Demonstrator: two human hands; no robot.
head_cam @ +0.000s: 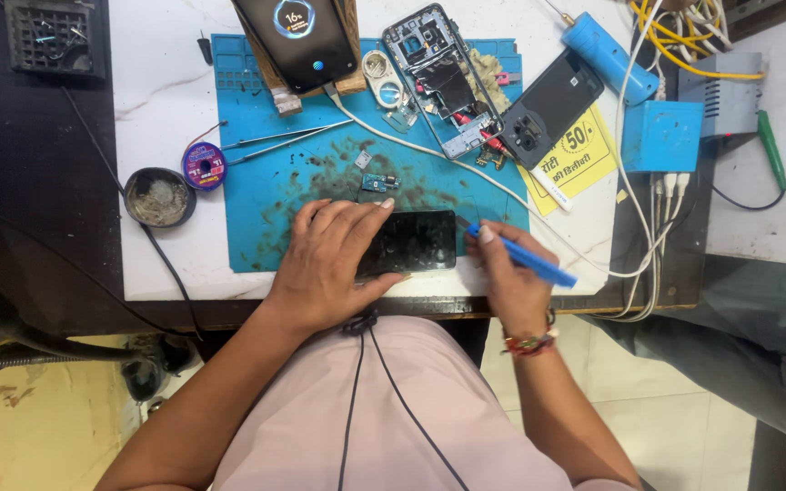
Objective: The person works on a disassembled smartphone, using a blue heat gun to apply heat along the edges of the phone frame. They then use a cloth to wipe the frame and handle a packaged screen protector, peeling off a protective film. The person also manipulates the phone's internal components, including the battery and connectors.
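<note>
I see dark phone (408, 242) flat on blue mat (256, 173), at mat's near edge. My left hand (325, 264) spread over phone's left half, fingers apart, pressing it down. My right hand (509, 277) closed around blue pry tool (522, 259), tip at phone's right edge. I judge phone light, stiff, glass face slick and fragile; best held by long edges. Beyond phone on mat: small circuit board (376, 182), tweezers (284, 141), opened phone frame (438, 77). White cable (466, 173) runs just right of phone, could snag tool.
</note>
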